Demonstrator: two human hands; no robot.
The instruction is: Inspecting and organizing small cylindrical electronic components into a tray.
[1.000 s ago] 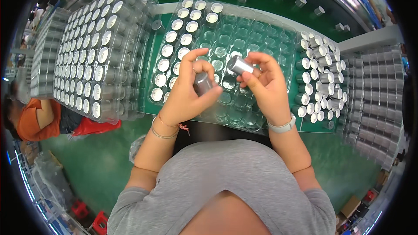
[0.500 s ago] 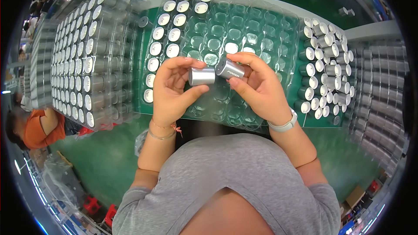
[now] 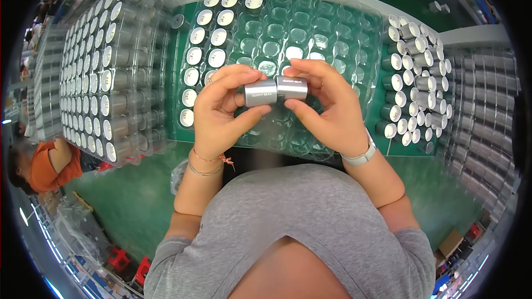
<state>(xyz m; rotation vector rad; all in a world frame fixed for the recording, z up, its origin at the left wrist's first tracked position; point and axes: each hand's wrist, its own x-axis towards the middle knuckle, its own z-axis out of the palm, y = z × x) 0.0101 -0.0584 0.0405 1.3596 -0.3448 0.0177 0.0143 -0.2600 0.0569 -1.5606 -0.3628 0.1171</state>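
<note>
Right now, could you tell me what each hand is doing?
Left hand: closed on a grey cylinder.
Right hand: closed on a second grey cylinder, end to end with the first.

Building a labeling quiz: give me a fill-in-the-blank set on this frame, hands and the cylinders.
1. Each hand holds one grey metal ____.
2. The left hand and right hand hold the left cylinder and right cylinder end to ____.
3. Beneath the hands lies a clear plastic ____ with round pockets.
4. The table surface is ____.

Missing words: cylinder; end; tray; green
</note>
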